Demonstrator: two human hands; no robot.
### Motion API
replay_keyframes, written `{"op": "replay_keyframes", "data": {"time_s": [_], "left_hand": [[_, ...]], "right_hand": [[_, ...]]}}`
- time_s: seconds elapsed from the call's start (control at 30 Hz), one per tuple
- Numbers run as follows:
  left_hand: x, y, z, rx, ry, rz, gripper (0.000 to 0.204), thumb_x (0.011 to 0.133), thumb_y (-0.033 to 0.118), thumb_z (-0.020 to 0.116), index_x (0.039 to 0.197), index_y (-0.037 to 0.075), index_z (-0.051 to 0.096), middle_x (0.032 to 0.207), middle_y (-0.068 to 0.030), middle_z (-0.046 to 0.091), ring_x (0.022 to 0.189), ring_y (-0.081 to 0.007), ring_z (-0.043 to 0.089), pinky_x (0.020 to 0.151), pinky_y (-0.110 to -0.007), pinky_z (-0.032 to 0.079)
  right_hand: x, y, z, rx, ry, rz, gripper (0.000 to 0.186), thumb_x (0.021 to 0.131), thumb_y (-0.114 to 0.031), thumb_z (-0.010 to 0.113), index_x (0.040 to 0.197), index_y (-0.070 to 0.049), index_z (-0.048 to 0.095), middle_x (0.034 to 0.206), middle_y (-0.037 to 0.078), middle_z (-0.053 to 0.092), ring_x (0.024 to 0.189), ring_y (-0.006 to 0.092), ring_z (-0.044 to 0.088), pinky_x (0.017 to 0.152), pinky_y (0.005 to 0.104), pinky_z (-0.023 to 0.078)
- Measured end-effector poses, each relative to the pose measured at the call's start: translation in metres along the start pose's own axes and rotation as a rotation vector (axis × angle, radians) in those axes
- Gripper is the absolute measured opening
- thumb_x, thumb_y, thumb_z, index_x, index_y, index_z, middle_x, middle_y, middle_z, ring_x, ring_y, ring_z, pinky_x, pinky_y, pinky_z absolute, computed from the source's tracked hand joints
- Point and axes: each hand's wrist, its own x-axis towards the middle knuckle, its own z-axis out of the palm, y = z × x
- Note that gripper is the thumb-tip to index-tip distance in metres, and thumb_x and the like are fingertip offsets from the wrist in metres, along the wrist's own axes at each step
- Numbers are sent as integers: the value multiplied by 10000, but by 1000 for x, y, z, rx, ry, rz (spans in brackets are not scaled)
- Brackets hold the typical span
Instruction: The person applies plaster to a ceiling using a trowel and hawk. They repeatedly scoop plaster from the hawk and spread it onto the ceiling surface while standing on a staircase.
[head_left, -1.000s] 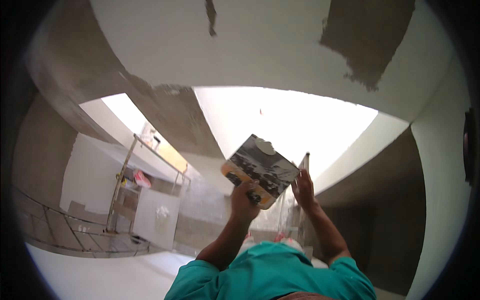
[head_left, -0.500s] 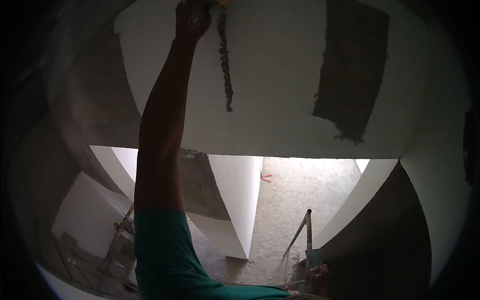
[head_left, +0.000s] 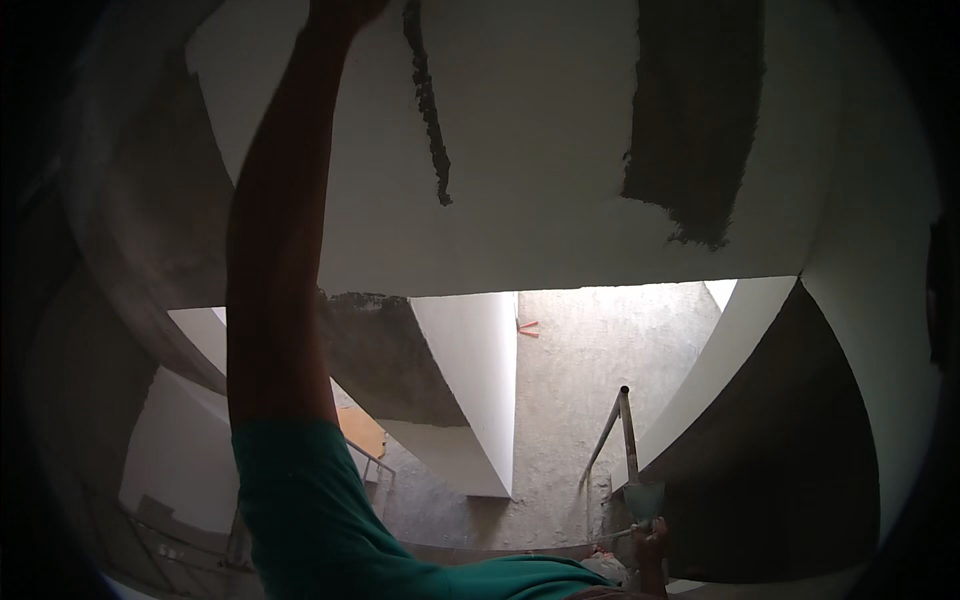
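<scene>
My left arm, in a green sleeve, reaches up past a pale wall surface. My left hand [head_left: 345,12] is cut off by the top edge, so its fingers and anything in them are hidden. Nearest to it, a narrow dark strip [head_left: 430,120] with ragged edges runs down the white coating. Low on the right, small and dim, my right hand [head_left: 652,540] is closed at the base of a pale blue-green, flat-looking thing [head_left: 645,500] whose kind I cannot make out. Beside that hand lies a whitish lump [head_left: 607,567], unclear in shape.
A broad dark grey patch [head_left: 695,110] marks the pale surface at the upper right. Beyond its lower edge show a rough grey floor [head_left: 570,390], a metal pipe frame [head_left: 628,430], a white slanted wall [head_left: 480,380] and a brown panel [head_left: 362,432].
My left arm and hand have shifted left and up in the picture, the hand partly leaving it. An orange bit seen by that hand is out of view. My right hand shows more fully.
</scene>
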Motion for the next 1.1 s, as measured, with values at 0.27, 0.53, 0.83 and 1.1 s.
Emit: {"op": "replay_keyframes", "data": {"time_s": [0.27, 0.53, 0.83, 1.1], "left_hand": [[34, 6, -37, 55, -327, -43, 568, 861, 64, 465, 1408, 213, 437, 1445, -53, 471, 1311, -291, 444, 992, -558, 378], [-133, 44, -9, 7, -323, 23, 664, 875, 26, 495, 1480, 248, 333, 1503, -12, 401, 1366, -254, 389, 1129, -589, 215], [-357, 128, -17, -157, -356, -12, 713, 764, 7, 639, 1409, 255, 464, 1462, -15, 444, 1356, -334, 375, 1054, -677, 209], [-134, 11, -7, -108, 184, 210, 736, 762, 51, 622, 1430, 292, 426, 1431, 14, 482, 1279, -259, 468, 1055, -612, 235]], "right_hand": [[4, -26, 3, 356, -137, 373, 276, 606, -41, 690, 676, -13, 425, 744, 130, 459, 657, 321, 498, 615, 406, 417], [10, 55, 18, 263, 163, 47, 297, 637, -68, 727, 788, -6, 479, 813, 158, 518, 730, 338, 545, 661, 432, 444], [9, 103, 0, -92, 76, -108, 632, 680, -132, 801, 1167, -40, 409, 1195, 196, 479, 1071, 281, 516, 900, 428, 468], [37, 71, -5, 155, -444, 328, 489, 657, -157, 789, 1047, -21, 526, 1039, 149, 559, 944, 211, 568, 795, 386, 489]]}}
